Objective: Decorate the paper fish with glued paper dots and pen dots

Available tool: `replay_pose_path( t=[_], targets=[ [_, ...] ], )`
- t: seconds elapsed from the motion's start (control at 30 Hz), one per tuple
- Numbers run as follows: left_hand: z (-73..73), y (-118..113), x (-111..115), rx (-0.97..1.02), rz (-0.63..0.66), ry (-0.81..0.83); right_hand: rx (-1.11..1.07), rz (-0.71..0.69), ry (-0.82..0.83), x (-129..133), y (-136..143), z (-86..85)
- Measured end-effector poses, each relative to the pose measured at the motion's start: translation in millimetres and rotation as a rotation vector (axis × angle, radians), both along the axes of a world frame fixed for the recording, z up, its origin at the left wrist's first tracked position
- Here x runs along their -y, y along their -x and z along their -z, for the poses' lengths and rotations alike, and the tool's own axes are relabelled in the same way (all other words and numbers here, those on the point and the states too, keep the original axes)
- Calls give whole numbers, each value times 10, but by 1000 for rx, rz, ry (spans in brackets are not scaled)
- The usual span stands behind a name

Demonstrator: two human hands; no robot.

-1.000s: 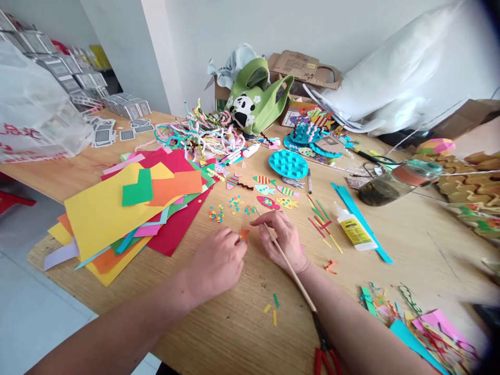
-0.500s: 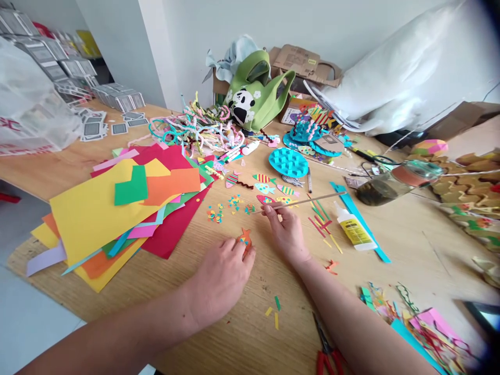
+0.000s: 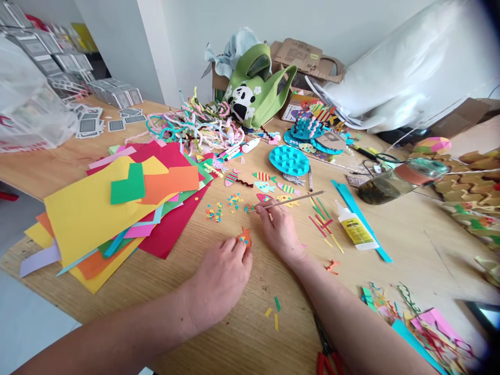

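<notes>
My left hand [image 3: 223, 273] rests on the table with its fingers bent over an orange paper fish [image 3: 245, 235], pressing its lower part down. Small blue and yellow paper bits sit on the fish; its lower end is under my fingers. My right hand [image 3: 279, 229] pinches a thin wooden stick [image 3: 299, 200] near its left end. That end of the stick reaches a small pile of green paper bits [image 3: 249, 207]. Further loose confetti bits [image 3: 214, 212] lie to the left. Several patterned paper fish [image 3: 264, 186] lie beyond my right hand.
Coloured paper sheets [image 3: 86, 213] are stacked at left. A glue bottle [image 3: 356, 229], paper strips [image 3: 321, 216] and a glass jar [image 3: 398, 182] are at right. Red-handled scissors [image 3: 326, 354] lie by my right forearm. Pipe cleaners [image 3: 195, 127] and a green panda bag [image 3: 253, 96] stand behind.
My right hand has shifted slightly left with the stick, its tip staying at the green bits. My left hand stays on the orange fish. The view has moved a little.
</notes>
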State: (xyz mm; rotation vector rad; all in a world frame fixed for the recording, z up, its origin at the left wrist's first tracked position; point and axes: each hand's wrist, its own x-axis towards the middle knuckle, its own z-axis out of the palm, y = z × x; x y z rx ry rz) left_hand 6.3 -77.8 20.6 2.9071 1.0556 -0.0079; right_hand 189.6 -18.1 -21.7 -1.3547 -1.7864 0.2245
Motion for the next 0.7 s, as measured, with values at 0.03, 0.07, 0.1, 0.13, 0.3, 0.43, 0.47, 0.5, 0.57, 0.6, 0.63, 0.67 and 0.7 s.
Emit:
replay_pose_path(
  t=[0.03,0.07,0.1,0.13,0.3,0.43,0.47,0.5,0.57,0.6,0.63,0.67,0.7],
  targets=[
    [1,0,-2,-4,3,-3,10,-4,3,1,-1,-1],
    [1,1,-4,-6,8,-7,14,-4,5,2,-1,-3],
    [0,3,-6,-5,12,-9,11,0,2,5,0,-7],
    [-3,5,-7,-2,15,-9,1,7,-6,8,1,-11],
    [-23,15,-29,10,20,3,-91,51,-66,55,0,-33],
    [-28,26,-56,3,35,31,-178,24,-77,165,-28,-35],
    [-27,31,-61,6,40,34,-194,-10,-78,199,-37,-36],
    [-24,37,-65,10,45,34,-205,-51,-78,233,-45,-39],
    [-17,50,-71,16,56,29,-206,-138,-77,288,-53,-51],
    [-14,56,-74,19,61,26,-199,-178,-77,306,-53,-60],
    [-10,60,-77,21,65,23,-185,-213,-77,316,-49,-70],
    [-8,64,-81,23,69,21,-170,-246,-77,319,-44,-80],
    [-6,66,-86,26,71,20,-153,-277,-78,316,-39,-89]
  ],
)
